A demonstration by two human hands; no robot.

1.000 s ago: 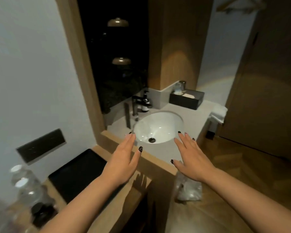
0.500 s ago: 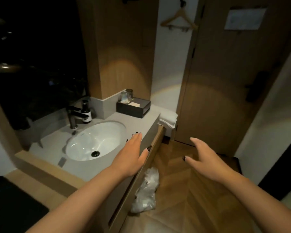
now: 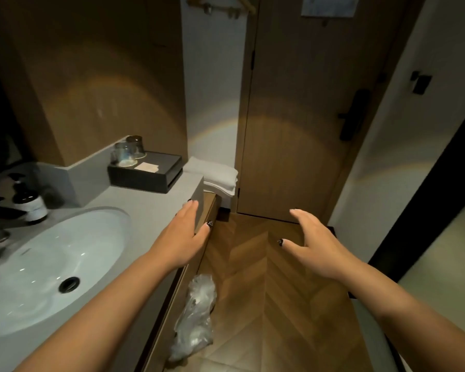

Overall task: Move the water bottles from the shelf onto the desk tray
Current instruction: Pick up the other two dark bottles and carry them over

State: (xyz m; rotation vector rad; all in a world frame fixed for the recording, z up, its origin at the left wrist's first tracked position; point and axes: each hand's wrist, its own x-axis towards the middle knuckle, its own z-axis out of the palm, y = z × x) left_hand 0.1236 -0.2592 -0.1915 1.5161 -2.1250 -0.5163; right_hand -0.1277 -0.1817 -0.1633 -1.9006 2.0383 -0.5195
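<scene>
No water bottle, shelf or desk tray shows in the head view at this moment. My left hand (image 3: 184, 234) is stretched out flat with fingers together over the right end of the grey vanity counter (image 3: 156, 205), holding nothing. My right hand (image 3: 310, 242) hovers over the wooden floor (image 3: 255, 264) with fingers spread and thumb out, also holding nothing. Both forearms reach in from the bottom of the frame.
A white sink (image 3: 51, 264) fills the left, with a dark soap bottle (image 3: 30, 202) behind it. A black box (image 3: 145, 171) with glasses (image 3: 126, 154) and folded white towels (image 3: 215, 178) sit at the counter's far end. A clear plastic bag (image 3: 196, 318) hangs below. A closed wooden door (image 3: 306, 116) stands ahead.
The view has swung right, away from the bottles and the black tray on the desk, toward the door. Both hands moved right with it, and they stay empty.
</scene>
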